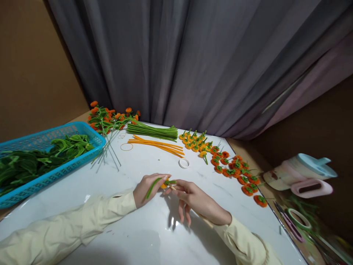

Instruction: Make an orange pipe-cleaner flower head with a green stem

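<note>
Over the middle of the white table, my left hand (150, 186) is closed around a small yellow-orange flower (164, 183) with fuzzy green pieces at its base. One green strip (152, 188) lies across the back of its fingers. My right hand (197, 200) meets it from the right, thumb and forefinger pinched on a thin pale stick (173, 187) whose tip is at the flower. Part of that stick is hidden behind the hand, and the other right fingers hang loose. A white ring-shaped roll (184, 163) lies just beyond my hands.
A blue basket (91, 156) of green leaves stands left, finished orange flowers (106, 115) behind it. Green stems (151, 131) and orange stems (157, 145) lie at the back. Yellow heads (194, 141) and orange heads (235, 165) run rightward toward a lidded cup (300, 173) and green tape (299, 219).
</note>
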Demonstrator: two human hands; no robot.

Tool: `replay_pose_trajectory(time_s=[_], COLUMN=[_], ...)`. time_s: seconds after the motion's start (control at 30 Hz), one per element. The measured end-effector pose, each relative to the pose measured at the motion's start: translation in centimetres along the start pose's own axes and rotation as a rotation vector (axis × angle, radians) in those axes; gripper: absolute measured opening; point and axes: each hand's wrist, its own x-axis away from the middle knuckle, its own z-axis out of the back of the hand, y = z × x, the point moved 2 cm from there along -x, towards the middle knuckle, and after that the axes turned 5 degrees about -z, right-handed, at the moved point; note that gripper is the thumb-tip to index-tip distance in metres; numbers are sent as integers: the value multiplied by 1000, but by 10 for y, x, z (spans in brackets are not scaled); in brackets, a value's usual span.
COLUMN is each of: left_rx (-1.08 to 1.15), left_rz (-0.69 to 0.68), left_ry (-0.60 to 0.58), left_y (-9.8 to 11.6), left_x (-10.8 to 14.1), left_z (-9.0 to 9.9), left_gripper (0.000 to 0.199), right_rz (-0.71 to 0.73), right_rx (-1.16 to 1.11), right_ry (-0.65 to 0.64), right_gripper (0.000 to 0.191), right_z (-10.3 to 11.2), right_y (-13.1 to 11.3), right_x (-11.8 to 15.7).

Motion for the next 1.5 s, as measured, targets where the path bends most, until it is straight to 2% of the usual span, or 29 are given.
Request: replay_pose_trajectory(time_s=[0.13,0.23,0.3,0.5,0.63,0.83,1.03,1.3,1.43,1.5], left_rx=[-104,-100,-36,260,377,415,312,183,150,198], left_rz=[-164,-196,-128,250,338,295,221,55,130,200], left_ry=[42,56,37,-43,-81,-68,-23,-12,24,30], left_y=[-3,-7,-8,-4,0,-1,-4,-7,-8,-8], left_x=[3,4,5,4,1,2,3,8,6,3], left_z=[-1,-2,-3,-6,-8,-10,-8,-7,-2,-2], left_gripper=[31,29,30,43,52,60,52,39,41,43], right_rz=[4,35,53,57,22,65,67,-50,-84,-28], right_rx=[16,72,115,188,118,36,76,-47,-100,-22], right_ry=[-17,-21,-23,47,82,72,49,-51,-90,8], right_gripper=[27,28,28,24,26,28,27,40,45,41], right_z=[-4,-6,-8,-12,-12,-11,-5,-4,-1,6], right_y=[-3,-2,0,3,-1,-4,0,-7,-4,3], right_x=[0,0,0,0,-1,1,0,5,8,6])
